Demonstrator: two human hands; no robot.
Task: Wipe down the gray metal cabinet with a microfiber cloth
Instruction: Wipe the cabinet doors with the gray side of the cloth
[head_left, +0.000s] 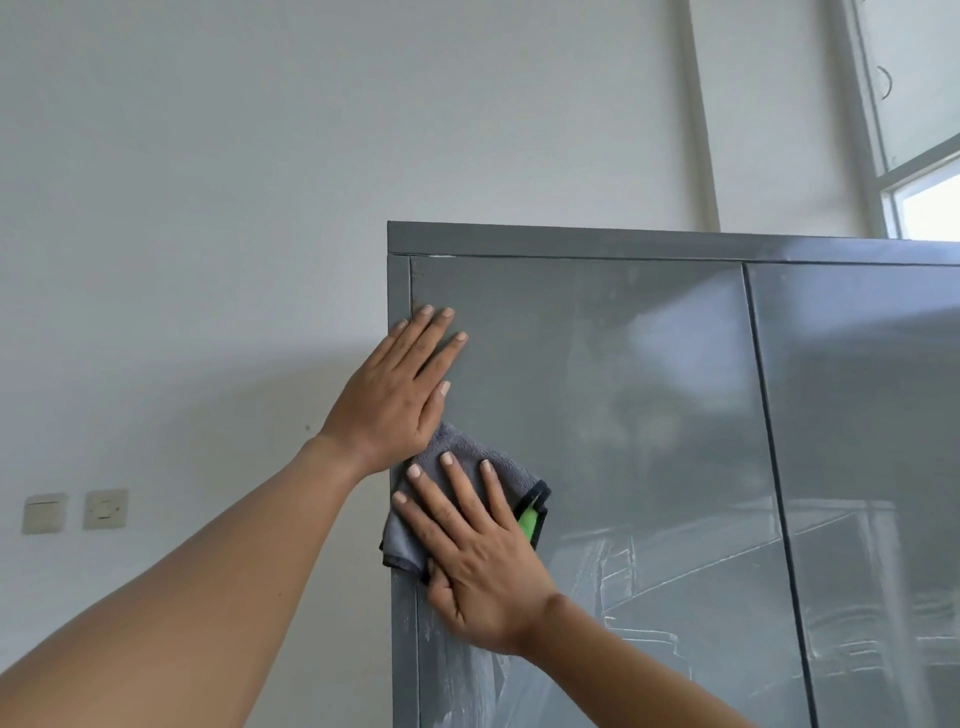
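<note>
Cabinet (623, 415) stands against the wall, its left door facing the camera. Right hand (478, 566) lies flat, fingers spread, pressing the cloth (457, 452) onto the door's left edge; nothing is pinched. Left hand (400, 389) rests just above it, open-palmed against the door near the top left corner, fingers straight and bare. The cloth sits under the right hand's fingers, its green tag (529, 522) showing on the right. Unwiped door extends rightward and downward from the cloth; smears show lower down. The right hand is the nearer for that stroke. The door's long axis runs vertically.
</note>
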